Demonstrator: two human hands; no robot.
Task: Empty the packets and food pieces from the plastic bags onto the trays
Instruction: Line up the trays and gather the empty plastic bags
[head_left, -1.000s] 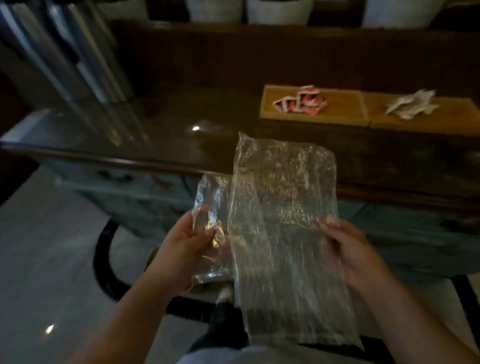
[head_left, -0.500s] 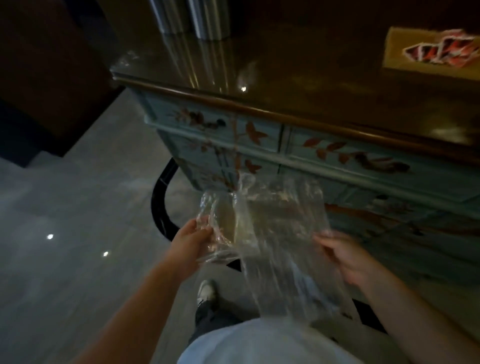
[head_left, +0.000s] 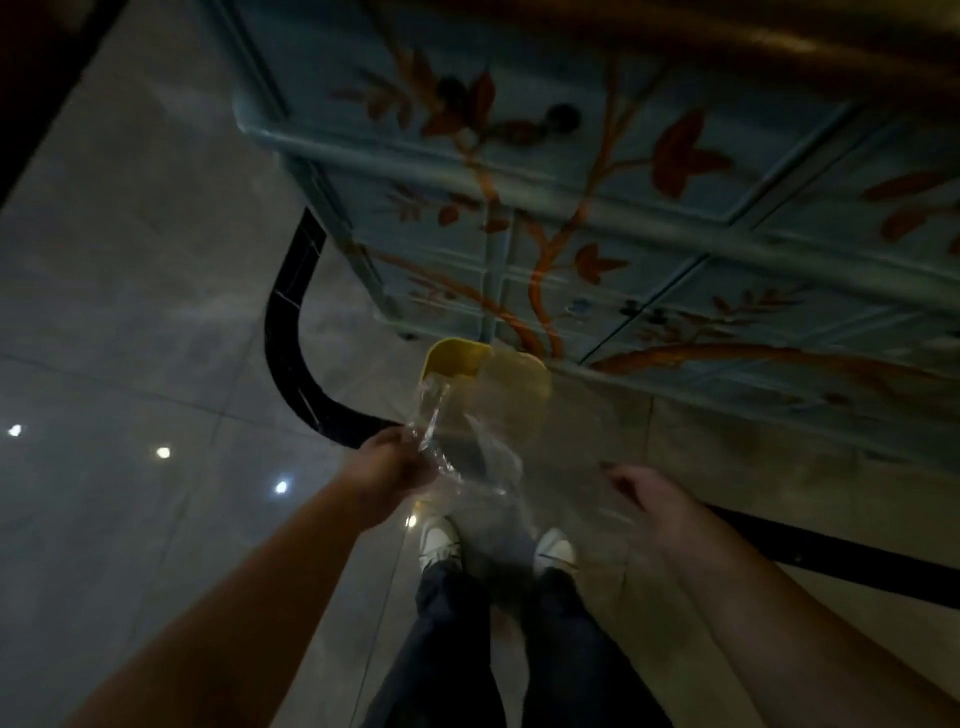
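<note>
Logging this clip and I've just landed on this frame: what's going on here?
A person stands facing a blue painted cabinet, looking down at the floor. The left hand grips crumpled clear plastic bags, which look empty, above a yellow bin on the floor by the cabinet. The right hand is open beside them; whether it touches the plastic is hard to tell. No trays or packets are in view, so the bags seem headed for the bin.

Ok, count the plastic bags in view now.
2, as far as the dim picture shows: a crumpled bag gripped in the left hand, and a larger bag hanging beside it above the yellow bin. Overlapping clear film could hide another.
</note>
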